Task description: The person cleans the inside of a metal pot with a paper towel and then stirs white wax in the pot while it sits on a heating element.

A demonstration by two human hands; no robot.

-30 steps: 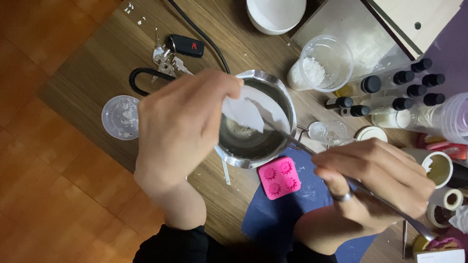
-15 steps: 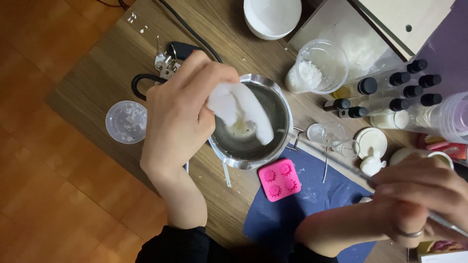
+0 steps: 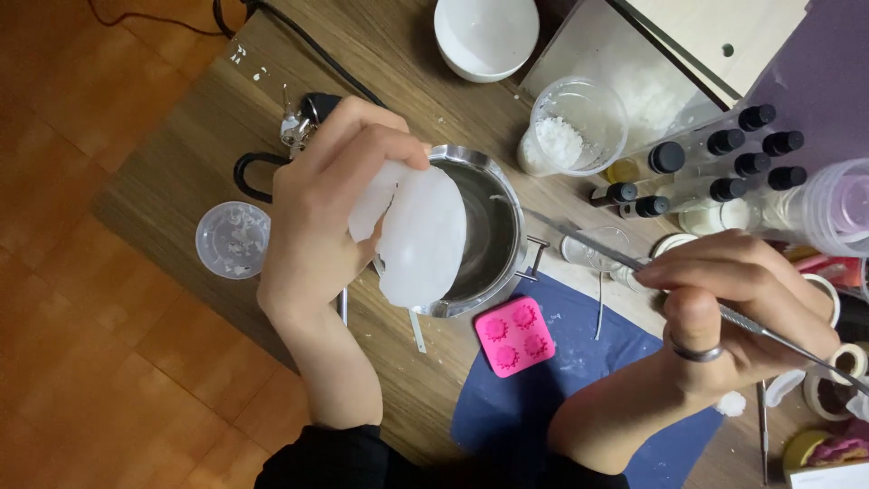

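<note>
My left hand [image 3: 326, 204] grips a tilted translucent plastic cup [image 3: 418, 237] with its mouth over the steel pot [image 3: 496, 226] in the middle of the wooden table. My right hand [image 3: 738, 303], with a ring on one finger, holds a thin metal spatula [image 3: 588, 243] whose tip points toward the pot's right rim. A pink silicone mould [image 3: 516, 335] with flower-shaped cavities lies on a blue mat [image 3: 588, 398] just below the pot.
A clear cup of white flakes [image 3: 572, 134] and a white bowl [image 3: 486, 34] stand behind the pot. Dark-capped small bottles [image 3: 724, 167] fill the right side. A round clear lid [image 3: 233, 239], keys [image 3: 299, 122] and a black cable [image 3: 299, 45] lie at left.
My left hand has tipped the cup further over the pot. My right hand, which had drawn away to the right, has come back toward the pot with the spatula.
</note>
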